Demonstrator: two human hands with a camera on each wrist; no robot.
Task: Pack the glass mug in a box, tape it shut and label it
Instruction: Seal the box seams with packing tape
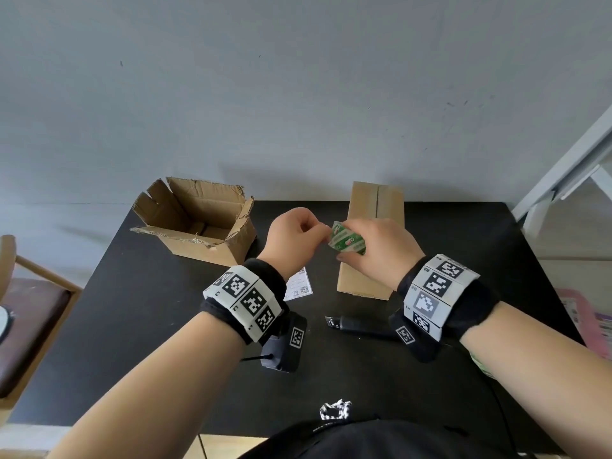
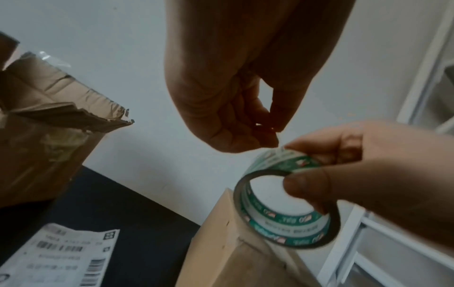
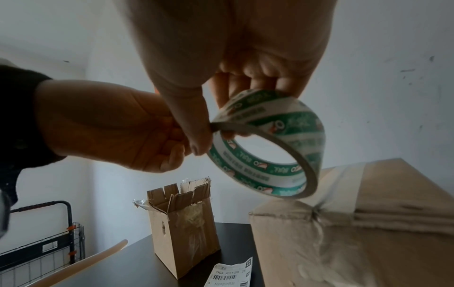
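Note:
A closed cardboard box (image 1: 376,202) stands on the black table (image 1: 149,326), its top seam running away from me. Just above its near end my right hand (image 1: 364,250) grips a roll of clear tape with green print (image 1: 346,241), thumb through the core (image 3: 196,139). My left hand (image 1: 318,231) has its thumb and fingertips (image 2: 267,139) curled and pinching at the tape end on the roll's rim (image 2: 290,229). A white shipping label (image 1: 298,288) lies flat on the table left of the box. The mug is in no view.
A torn, open cardboard box (image 1: 205,246) stands at the table's back left. A black cutter (image 1: 357,324) lies near the front, under my right wrist. A wooden chair (image 1: 26,309) is at the left, a white frame (image 1: 563,170) and a pink package (image 1: 583,319) at the right.

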